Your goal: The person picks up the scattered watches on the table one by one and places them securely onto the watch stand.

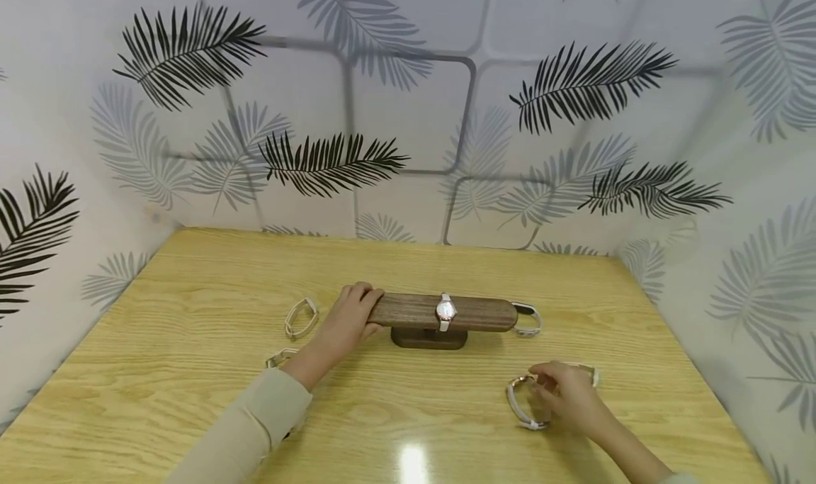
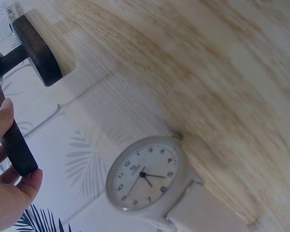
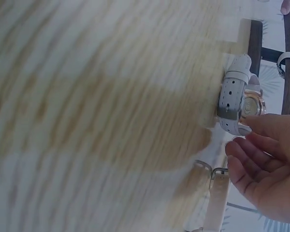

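A dark wooden watch stand (image 1: 408,310) has a padded-looking horizontal bar on a short base. My left hand (image 1: 347,321) grips the bar's left end; the left wrist view shows the fingers (image 2: 33,182) curled round that end. A wristwatch (image 1: 445,310) with a white strap and pale dial sits around the bar's middle. On the right, my right hand (image 1: 567,392) pinches another white-strapped wristwatch (image 1: 519,402), its strap a buckled loop. In the right wrist view this wristwatch (image 3: 232,104) shows its rose-gold case back, and the thumb is partly hidden.
More buckled watches lie on the wooden table (image 1: 408,413): a white watch (image 1: 302,319) and a partly covered watch (image 1: 278,358) at left, one watch (image 1: 529,321) behind the bar's right end, and one watch (image 1: 593,375) beside my right hand. A leaf-patterned wall (image 1: 408,115) stands behind.
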{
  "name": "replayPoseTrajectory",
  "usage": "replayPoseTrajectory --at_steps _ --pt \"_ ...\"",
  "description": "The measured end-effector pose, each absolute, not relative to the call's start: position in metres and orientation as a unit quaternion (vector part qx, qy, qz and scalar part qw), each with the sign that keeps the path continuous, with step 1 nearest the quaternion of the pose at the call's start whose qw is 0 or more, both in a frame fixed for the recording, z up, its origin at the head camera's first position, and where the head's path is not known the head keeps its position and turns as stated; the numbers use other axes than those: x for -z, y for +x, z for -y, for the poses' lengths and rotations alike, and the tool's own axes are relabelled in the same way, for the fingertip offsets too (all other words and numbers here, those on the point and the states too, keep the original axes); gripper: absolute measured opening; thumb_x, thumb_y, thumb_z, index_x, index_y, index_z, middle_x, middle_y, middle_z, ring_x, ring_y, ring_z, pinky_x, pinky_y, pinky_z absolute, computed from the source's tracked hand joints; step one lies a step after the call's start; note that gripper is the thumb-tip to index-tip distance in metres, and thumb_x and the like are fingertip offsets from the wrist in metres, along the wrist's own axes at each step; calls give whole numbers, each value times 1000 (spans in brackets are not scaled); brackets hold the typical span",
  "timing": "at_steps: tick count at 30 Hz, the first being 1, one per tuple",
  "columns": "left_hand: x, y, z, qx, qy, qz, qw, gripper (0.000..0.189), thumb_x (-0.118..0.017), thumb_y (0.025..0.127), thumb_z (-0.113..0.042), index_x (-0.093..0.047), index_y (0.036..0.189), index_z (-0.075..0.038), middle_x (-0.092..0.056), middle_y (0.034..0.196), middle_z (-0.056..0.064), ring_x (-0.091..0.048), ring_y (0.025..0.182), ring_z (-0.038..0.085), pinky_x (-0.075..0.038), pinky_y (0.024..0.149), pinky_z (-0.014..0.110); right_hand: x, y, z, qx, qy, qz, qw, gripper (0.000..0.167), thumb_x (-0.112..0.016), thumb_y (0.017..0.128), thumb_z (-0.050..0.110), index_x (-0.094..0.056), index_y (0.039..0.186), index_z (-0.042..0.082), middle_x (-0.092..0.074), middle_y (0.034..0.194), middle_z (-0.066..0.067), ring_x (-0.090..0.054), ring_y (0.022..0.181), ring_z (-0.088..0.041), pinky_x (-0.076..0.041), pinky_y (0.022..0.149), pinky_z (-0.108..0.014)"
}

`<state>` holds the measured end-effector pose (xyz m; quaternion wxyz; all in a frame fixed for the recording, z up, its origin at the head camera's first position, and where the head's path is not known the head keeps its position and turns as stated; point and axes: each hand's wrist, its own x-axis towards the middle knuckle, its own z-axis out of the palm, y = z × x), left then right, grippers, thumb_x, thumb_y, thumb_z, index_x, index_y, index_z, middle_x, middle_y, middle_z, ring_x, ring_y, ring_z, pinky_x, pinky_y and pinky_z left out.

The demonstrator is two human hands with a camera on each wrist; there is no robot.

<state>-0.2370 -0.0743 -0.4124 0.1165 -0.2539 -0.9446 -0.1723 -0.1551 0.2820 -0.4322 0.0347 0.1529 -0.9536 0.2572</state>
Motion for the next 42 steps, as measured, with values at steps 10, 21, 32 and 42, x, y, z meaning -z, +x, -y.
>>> replayPoseTrajectory --at_steps 10,21,32,42 --pt "411 -236 73 179 -250 944 117 51 -69 83 -21 -50 127 -2 -48 123 18 -47 112 35 -45 93 45 434 -164 -284 -298 135 944 -42 15 -64 84 2 -67 95 -6 -65 81 -5 -53 68 -6 -47 58 -17" --pt "409 -236 73 180 -247 946 111 52 -68 83 -21 -49 127 -2 -48 124 18 -46 113 35 -44 94 45 430 -169 -285 -342 80 929 -118 20 -63 85 6 -66 100 -6 -65 87 -5 -56 79 -13 -47 63 -19" --pt "411 -237 73 185 -240 947 103 53 -68 83 -23 -48 128 -3 -47 126 17 -45 115 34 -44 95 44 410 -168 -285 -469 43 853 -224 44 -58 89 6 -45 121 -21 -57 99 -16 -58 85 -15 -57 75 -32" --pt "411 -236 74 186 -245 946 108 52 -68 84 -23 -48 128 -2 -47 125 17 -45 114 34 -45 94 44 409 -170 -283 -506 -13 843 -181 41 -55 87 -3 -43 121 -22 -54 92 -11 -58 80 -13 -56 76 -30"
